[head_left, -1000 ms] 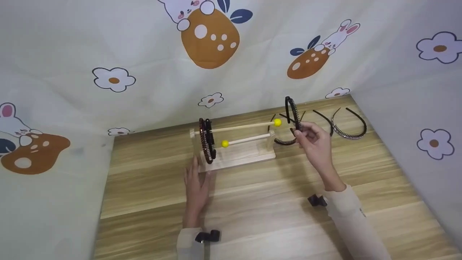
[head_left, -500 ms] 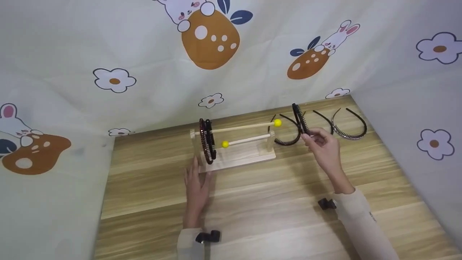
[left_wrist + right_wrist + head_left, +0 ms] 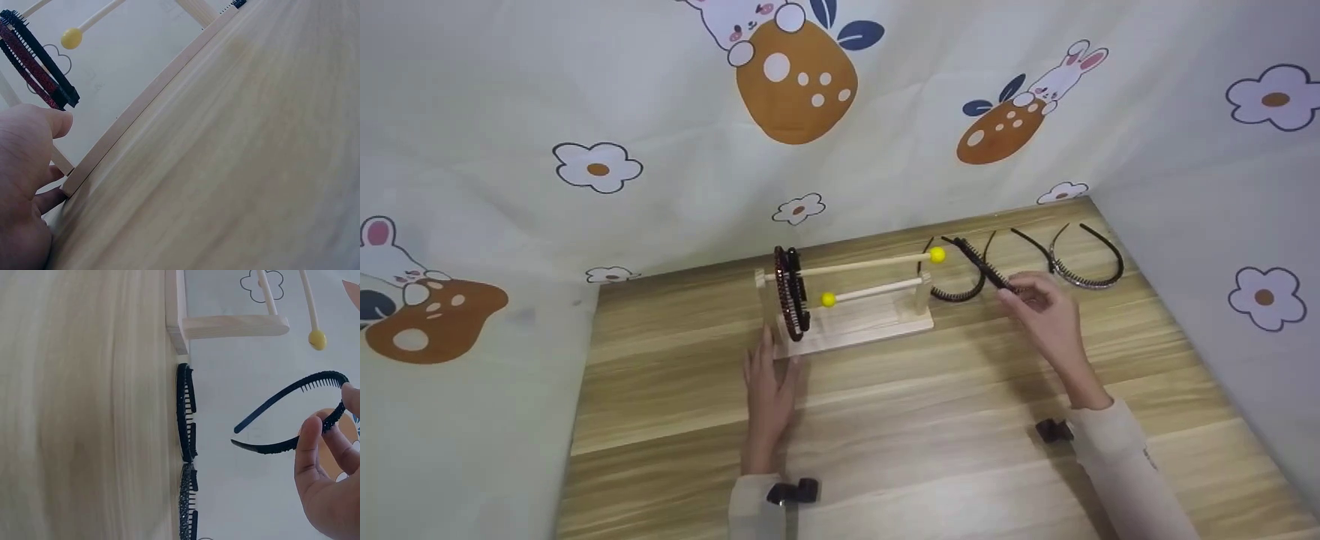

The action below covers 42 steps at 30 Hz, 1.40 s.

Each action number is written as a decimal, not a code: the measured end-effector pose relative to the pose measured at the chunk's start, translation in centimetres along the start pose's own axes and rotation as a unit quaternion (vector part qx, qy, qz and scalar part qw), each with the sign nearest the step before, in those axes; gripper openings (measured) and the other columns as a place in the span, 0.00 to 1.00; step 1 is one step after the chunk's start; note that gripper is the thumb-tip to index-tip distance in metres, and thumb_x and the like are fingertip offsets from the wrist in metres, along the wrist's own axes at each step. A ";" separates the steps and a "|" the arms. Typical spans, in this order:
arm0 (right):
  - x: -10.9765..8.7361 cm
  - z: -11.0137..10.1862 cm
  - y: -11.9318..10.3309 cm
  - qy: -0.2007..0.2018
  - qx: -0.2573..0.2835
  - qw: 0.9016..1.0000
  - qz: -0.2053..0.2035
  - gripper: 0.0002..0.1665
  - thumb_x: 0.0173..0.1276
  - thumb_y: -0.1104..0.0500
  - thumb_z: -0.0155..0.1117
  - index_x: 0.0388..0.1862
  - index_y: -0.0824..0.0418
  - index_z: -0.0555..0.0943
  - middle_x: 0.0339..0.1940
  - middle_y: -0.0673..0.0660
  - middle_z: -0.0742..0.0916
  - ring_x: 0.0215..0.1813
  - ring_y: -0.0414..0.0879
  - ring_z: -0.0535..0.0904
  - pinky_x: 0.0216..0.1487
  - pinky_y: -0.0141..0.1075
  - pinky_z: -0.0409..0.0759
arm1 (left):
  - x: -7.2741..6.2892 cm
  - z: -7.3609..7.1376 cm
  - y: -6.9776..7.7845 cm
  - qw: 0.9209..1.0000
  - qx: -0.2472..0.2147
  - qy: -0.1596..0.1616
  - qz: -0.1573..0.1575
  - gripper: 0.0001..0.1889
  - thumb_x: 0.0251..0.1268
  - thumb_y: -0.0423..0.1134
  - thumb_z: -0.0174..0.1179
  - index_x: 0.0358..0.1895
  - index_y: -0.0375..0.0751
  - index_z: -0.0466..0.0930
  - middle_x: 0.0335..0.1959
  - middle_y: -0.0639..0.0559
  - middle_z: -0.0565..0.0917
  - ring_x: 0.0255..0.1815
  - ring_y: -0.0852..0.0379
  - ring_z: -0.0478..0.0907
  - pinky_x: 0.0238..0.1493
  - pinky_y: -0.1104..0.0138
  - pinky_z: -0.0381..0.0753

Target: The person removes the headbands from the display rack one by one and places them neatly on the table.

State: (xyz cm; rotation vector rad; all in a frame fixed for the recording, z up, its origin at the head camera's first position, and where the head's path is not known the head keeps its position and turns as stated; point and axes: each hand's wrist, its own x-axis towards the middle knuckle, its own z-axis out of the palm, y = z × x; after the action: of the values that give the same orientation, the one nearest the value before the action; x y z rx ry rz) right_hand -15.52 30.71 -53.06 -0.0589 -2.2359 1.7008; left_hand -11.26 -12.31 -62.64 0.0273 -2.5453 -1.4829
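1. Your right hand pinches a black toothed headband between thumb and fingers, holding it raised above the surface, to the right of the wooden stand.
2. Your left hand lies with fingers extended, touching the left end of the stand's base.
3. Near the left end of the upper rod, you have hung headbands side by side.
4. To your right, loose headbands lie on the surface.

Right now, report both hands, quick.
Left hand: open, holding nothing, fingers against the end of the wooden stand.
Right hand: closed, pinching a black toothed headband.
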 end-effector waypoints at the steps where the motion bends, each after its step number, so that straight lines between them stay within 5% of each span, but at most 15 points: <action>1: -0.1 -0.2 0.1 -0.004 0.000 1.000 0.000 0.13 0.69 0.75 0.78 0.51 0.77 0.88 0.54 0.57 0.87 0.41 0.36 0.84 0.48 0.23 0.86 | 0.0 0.0 0.0 1.000 -0.001 0.000 -0.001 0.40 0.87 0.43 0.58 0.90 0.33 0.52 0.90 0.33 0.57 0.91 0.23 0.38 0.89 0.35 0.27; 8: -0.5 -1.6 0.4 -0.051 -0.033 0.998 0.011 0.18 0.65 0.71 0.83 0.52 0.75 0.89 0.72 0.69 0.83 0.47 0.35 0.84 0.52 0.21 0.85 | 0.0 0.0 0.1 1.000 0.000 -0.002 -0.008 0.40 0.87 0.44 0.58 0.91 0.34 0.51 0.90 0.33 0.57 0.91 0.24 0.36 0.89 0.36 0.25; 16: -0.8 -2.4 0.9 -0.096 -0.044 0.994 0.013 0.21 0.61 0.72 0.85 0.53 0.75 0.89 0.81 0.73 0.76 0.45 0.35 0.85 0.52 0.22 0.86 | 0.1 0.0 0.0 1.000 0.001 -0.002 -0.007 0.41 0.87 0.44 0.59 0.91 0.35 0.51 0.90 0.35 0.56 0.92 0.27 0.40 0.90 0.38 0.26; 22: -1.1 -3.0 1.2 -0.132 -0.065 0.989 0.020 0.22 0.58 0.73 0.86 0.51 0.73 0.89 0.83 0.72 0.74 0.45 0.37 0.86 0.54 0.26 0.88 | 0.0 0.0 0.1 1.000 -0.002 0.002 -0.010 0.41 0.87 0.44 0.59 0.91 0.36 0.51 0.90 0.34 0.57 0.91 0.24 0.38 0.89 0.35 0.27; 30: -1.5 -3.5 2.2 -0.174 -0.110 0.978 -0.029 0.21 0.52 0.72 0.90 0.45 0.68 0.92 0.80 0.73 0.77 0.42 0.47 0.89 0.50 0.26 0.87 | 0.1 0.0 0.2 1.000 0.002 0.001 -0.009 0.40 0.87 0.44 0.59 0.91 0.36 0.51 0.89 0.32 0.59 0.90 0.20 0.38 0.88 0.31 0.30; 33: -1.6 -3.5 2.4 -0.188 -0.129 0.973 -0.039 0.21 0.51 0.71 0.91 0.44 0.64 0.92 0.80 0.70 0.78 0.49 0.47 0.89 0.53 0.28 0.88 | 0.1 0.0 0.2 1.000 0.004 0.000 -0.014 0.40 0.87 0.44 0.59 0.91 0.37 0.51 0.89 0.33 0.59 0.90 0.20 0.39 0.88 0.31 0.30; 39: -2.0 -3.9 2.8 -0.217 -0.178 0.958 -0.059 0.20 0.50 0.67 0.92 0.40 0.55 0.92 0.81 0.67 0.79 0.72 0.69 0.81 0.63 0.34 0.83 | 0.1 0.0 0.4 1.000 0.003 -0.003 -0.024 0.40 0.87 0.45 0.58 0.92 0.39 0.51 0.90 0.33 0.58 0.90 0.21 0.37 0.88 0.32 0.29; 42: -2.2 -4.1 3.0 -0.230 -0.183 0.954 -0.064 0.20 0.50 0.67 0.92 0.39 0.54 0.92 0.81 0.68 0.79 0.77 0.73 0.75 0.77 0.51 0.77 | 0.1 -0.1 0.3 1.000 0.005 -0.004 -0.026 0.40 0.87 0.45 0.58 0.92 0.40 0.50 0.90 0.33 0.58 0.90 0.22 0.37 0.88 0.31 0.29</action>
State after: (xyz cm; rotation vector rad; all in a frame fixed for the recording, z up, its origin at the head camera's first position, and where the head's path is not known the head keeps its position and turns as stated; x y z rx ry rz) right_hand -12.80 34.88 -55.50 0.4283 -2.7982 1.3100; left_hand -11.36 -12.21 -62.29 0.0904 -2.5762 -1.4922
